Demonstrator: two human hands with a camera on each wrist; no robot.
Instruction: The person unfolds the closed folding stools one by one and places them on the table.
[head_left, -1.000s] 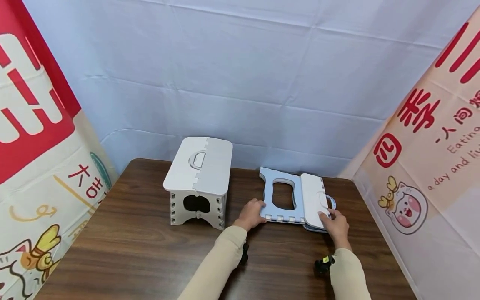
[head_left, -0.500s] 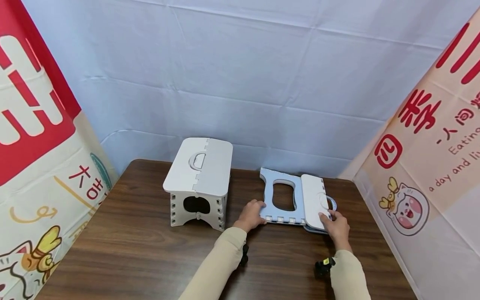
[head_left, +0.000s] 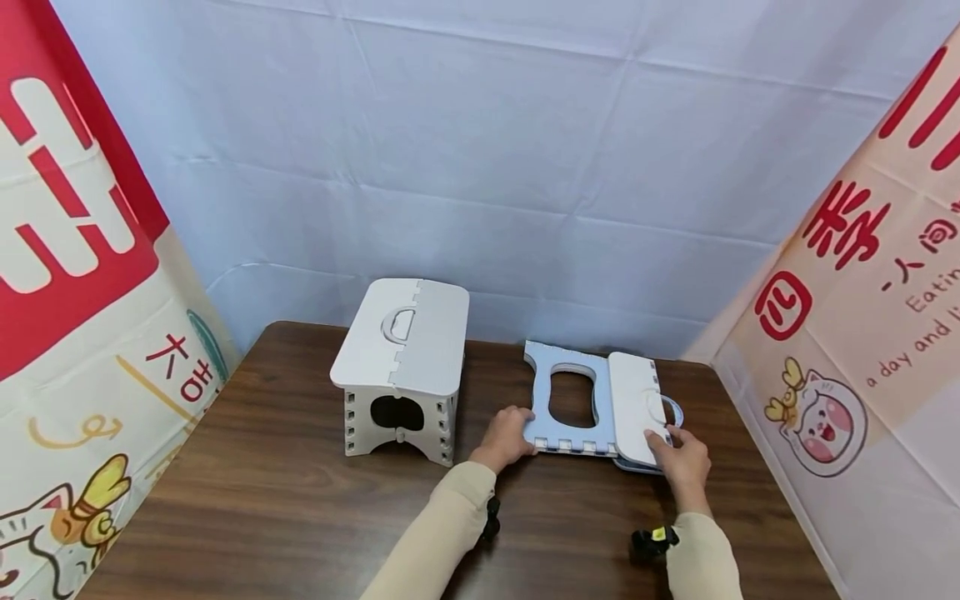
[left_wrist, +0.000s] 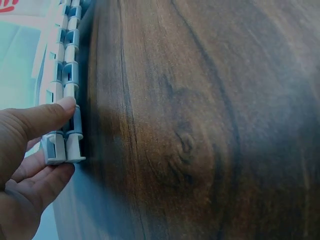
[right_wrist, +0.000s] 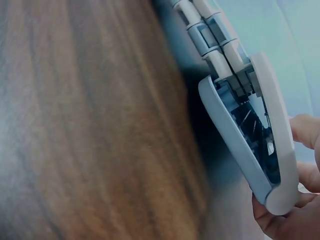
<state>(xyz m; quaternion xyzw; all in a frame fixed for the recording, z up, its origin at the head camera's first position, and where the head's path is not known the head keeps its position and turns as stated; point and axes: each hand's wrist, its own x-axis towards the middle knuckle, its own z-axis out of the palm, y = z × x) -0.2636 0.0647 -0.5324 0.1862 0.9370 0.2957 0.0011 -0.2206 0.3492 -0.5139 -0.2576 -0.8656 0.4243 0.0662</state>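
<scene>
A blue-and-white folding stool (head_left: 627, 408) lies folded flat on the table, its blue leg panel to the left and its white seat half to the right. At the leg panel's near left corner, my left hand (head_left: 507, 437) grips the hinged edge. The left wrist view shows that thumb (left_wrist: 50, 117) on the hinge edge (left_wrist: 62, 75) and the other fingers round the corner. My right hand (head_left: 682, 461) pinches the seat's right side beside the carrying handle (head_left: 670, 410). In the right wrist view, its fingers (right_wrist: 307, 172) hold the rounded seat end (right_wrist: 277, 150), where the two halves are slightly apart.
To the left, a white folding stool (head_left: 401, 337) stands unfolded on the brown wooden table (head_left: 247, 500). A pale cloth backdrop (head_left: 480, 167) hangs behind the table. Printed cloths hang along the left and right sides.
The head view has shifted slightly, so everything appears a little lower and farther right. Both hands keep their hold on the folded stool, which lies as before.
</scene>
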